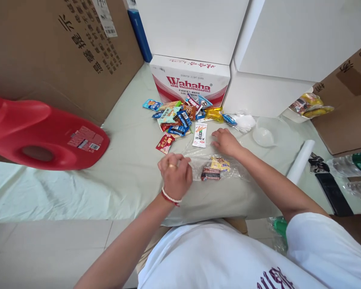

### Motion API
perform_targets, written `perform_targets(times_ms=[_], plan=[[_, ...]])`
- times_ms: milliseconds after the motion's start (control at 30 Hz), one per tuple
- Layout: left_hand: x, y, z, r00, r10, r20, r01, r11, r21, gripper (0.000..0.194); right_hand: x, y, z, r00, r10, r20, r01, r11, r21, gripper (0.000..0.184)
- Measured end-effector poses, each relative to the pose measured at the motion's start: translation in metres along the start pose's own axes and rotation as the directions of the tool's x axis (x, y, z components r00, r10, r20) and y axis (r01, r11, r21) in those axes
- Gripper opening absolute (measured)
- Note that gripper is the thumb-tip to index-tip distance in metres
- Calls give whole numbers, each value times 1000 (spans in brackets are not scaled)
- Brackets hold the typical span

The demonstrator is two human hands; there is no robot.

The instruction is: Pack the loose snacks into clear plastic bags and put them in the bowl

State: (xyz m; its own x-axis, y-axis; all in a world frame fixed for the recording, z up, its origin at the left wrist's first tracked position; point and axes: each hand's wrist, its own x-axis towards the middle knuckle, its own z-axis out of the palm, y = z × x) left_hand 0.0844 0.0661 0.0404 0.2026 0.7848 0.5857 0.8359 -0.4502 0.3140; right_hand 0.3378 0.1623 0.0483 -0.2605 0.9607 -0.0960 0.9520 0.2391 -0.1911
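My left hand [175, 173], wearing a ring and bracelets, is closed on the mouth end of a clear plastic bag [233, 171] lying on the table. Inside the bag are a yellow snack packet [220, 163] and a dark brown-red packet [210, 173]. Just beyond the bag, my right hand [227, 141] reaches over the table with its fingers apart and nothing in them. A white snack packet [199, 135] lies to the left of those fingertips, not touched. Behind it is a pile of small wrapped snacks [180, 120], with a red packet [165, 143] at its near edge.
A Wahaha water carton [191, 82] stands behind the pile. At left are a red jug [57, 140] and a big cardboard box [48, 52]. To the right lie a translucent bowl [272, 130], a white roll [301, 160], keys [318, 163], a phone [333, 194] and plastic bottles [343, 165].
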Motion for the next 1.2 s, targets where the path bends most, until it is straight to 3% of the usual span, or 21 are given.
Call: perform_targets(times_ms=[67,133,233,467,667,767,867,1000,1100,1200], plan=[[-9,13,-8,974,227,0,-225,969,-106,19,-10,4,-5,1000,12,4,-12,998,60,32],[-21,25,-7,919,394,21,-381,899,-215,19,-24,11,-11,985,-2,171,-27,985,170,27],[-42,38,7,879,470,80,-435,860,-267,19,-40,21,-14,921,-79,380,-44,952,304,32],[-73,46,33,878,362,314,-327,931,-161,38,-39,16,-15,888,-130,440,-35,938,346,39],[-60,44,32,956,170,237,-136,979,-154,47,-37,5,-16,897,-163,410,33,952,306,33],[-42,42,35,958,74,278,-49,994,-96,52,-39,2,-16,908,-178,379,50,945,324,31],[-25,38,38,936,126,329,-96,990,-106,39,-41,-1,-16,896,-173,408,16,932,361,30],[-21,26,32,940,190,283,-151,977,-153,18,-44,-3,-17,887,-161,433,23,952,307,42],[-29,14,17,956,225,191,-190,965,-182,14,-47,-4,-18,920,-179,348,100,967,235,34],[-39,2,2,944,298,143,-258,935,-241,11,-53,-3,-19,941,-218,259,158,959,235,28]])
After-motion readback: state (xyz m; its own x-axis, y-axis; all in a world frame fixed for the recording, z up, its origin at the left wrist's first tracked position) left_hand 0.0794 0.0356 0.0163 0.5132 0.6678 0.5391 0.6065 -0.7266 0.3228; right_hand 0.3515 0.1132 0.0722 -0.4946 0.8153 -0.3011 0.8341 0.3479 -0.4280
